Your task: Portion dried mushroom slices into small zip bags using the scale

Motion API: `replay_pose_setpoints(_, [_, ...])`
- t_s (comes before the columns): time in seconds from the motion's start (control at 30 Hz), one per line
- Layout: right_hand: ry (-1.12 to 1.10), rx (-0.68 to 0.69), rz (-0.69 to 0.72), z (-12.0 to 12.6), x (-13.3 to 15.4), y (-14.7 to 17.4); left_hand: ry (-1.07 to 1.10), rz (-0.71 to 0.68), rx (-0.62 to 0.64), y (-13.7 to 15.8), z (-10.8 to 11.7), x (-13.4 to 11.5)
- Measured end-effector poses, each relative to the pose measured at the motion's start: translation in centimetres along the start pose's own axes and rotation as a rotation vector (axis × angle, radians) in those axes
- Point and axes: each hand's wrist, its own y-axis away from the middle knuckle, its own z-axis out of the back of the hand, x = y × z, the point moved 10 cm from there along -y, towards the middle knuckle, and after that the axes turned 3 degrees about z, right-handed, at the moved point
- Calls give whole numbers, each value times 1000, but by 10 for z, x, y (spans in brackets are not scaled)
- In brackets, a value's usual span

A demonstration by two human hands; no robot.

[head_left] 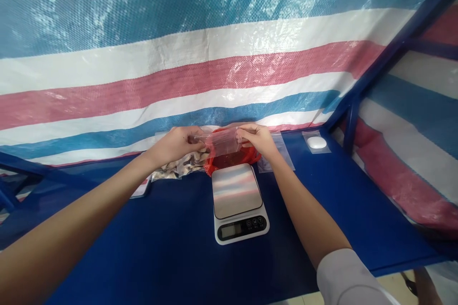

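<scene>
Between my two hands a clear plastic bag (226,141) is stretched out, and I see nothing inside it. My left hand (179,143) pinches its left end, and my right hand (258,139) pinches the right end. Behind and below the bag is a red plastic bag (212,164) with its mouth spread; its contents look dark and are partly hidden. A white kitchen scale (238,200) with a bare metal plate stands in front, its display blank. Left of the red bag lie filled clear bags (189,164) of pale and brown pieces.
More flat clear bags (282,152) lie by my right forearm. Farther right, a white rounded object (317,142) rests on a small clear bag. A phone-like object (141,189) lies partly behind my left forearm. Striped sheeting (200,66) hangs behind the blue table (171,247).
</scene>
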Motion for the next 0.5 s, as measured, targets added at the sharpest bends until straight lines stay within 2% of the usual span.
replay_pose_setpoints(0.13, [3, -59, -27, 4, -3, 0, -136, -97, 90, -8, -3, -20])
replay_pose_setpoints(0.23, [33, 4, 9, -3, -1, 0, -199, -97, 102, -14, -3, -26])
replay_pose_setpoints(0.5, [29, 32, -10, -2, -10, -2, -159, -12, -13, -23, 5, -6])
